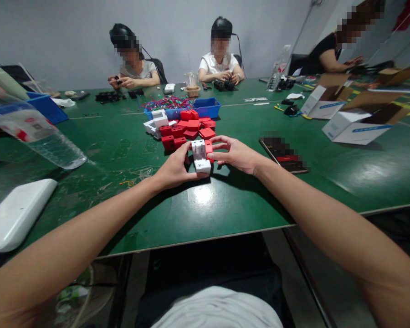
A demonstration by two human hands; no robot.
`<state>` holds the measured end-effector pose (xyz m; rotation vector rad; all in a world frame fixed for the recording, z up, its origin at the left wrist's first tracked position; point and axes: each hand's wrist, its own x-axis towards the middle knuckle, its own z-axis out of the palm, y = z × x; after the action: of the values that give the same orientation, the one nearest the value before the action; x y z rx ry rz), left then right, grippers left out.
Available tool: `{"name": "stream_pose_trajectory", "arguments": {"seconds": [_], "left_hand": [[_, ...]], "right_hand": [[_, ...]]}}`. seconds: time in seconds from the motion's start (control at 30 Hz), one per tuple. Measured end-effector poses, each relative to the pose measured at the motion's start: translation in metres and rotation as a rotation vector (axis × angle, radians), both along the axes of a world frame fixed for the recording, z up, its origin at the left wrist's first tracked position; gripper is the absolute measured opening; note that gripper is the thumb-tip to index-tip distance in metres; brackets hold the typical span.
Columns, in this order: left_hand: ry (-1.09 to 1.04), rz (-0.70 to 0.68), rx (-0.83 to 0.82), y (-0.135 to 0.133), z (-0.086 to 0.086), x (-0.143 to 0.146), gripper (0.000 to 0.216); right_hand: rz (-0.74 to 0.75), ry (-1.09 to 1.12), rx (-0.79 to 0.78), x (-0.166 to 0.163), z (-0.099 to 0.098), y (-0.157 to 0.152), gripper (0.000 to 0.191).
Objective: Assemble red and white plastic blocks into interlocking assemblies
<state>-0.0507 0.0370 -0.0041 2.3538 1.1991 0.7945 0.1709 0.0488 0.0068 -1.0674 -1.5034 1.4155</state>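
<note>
My left hand (176, 168) and my right hand (237, 154) meet over the green table (225, 209), both closed around a small white and red plastic block assembly (201, 156). The left fingers grip its white lower part, the right fingers pinch its red side. Just beyond lies a pile of red plastic blocks (187, 130) with a few white blocks (157, 123) at its left. Behind the pile a blue tray (208, 108) holds coloured wires.
A clear plastic bottle (37, 132) lies at left, a white flat device (15, 214) near the left edge. A dark phone (283, 155) sits right of my hands. Open cardboard boxes (351, 123) stand at right. Three other people sit at the far side.
</note>
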Motion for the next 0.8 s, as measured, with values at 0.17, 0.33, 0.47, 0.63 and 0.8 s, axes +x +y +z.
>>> {"name": "stream_pose_trajectory", "arguments": {"seconds": [0.17,0.33,0.47,0.63,0.8], "left_hand": [[-0.017,-0.004,0.007,0.000,-0.002,0.000,0.094],[-0.040,0.005,0.025,0.000,-0.002,-0.001,0.093],[-0.058,0.008,0.020,0.000,-0.001,0.000,0.091],[-0.073,-0.005,0.036,0.002,-0.003,-0.001,0.093],[-0.115,-0.038,0.089,0.004,-0.006,-0.001,0.093]], "right_hand": [[0.015,0.034,0.095,0.000,0.003,-0.002,0.048],[0.037,0.157,0.141,0.000,0.008,-0.004,0.052],[0.109,0.222,0.158,0.001,0.011,-0.008,0.053],[0.174,0.240,0.162,0.000,0.010,-0.009,0.056],[0.229,0.255,0.234,-0.001,0.004,-0.003,0.057]]}}
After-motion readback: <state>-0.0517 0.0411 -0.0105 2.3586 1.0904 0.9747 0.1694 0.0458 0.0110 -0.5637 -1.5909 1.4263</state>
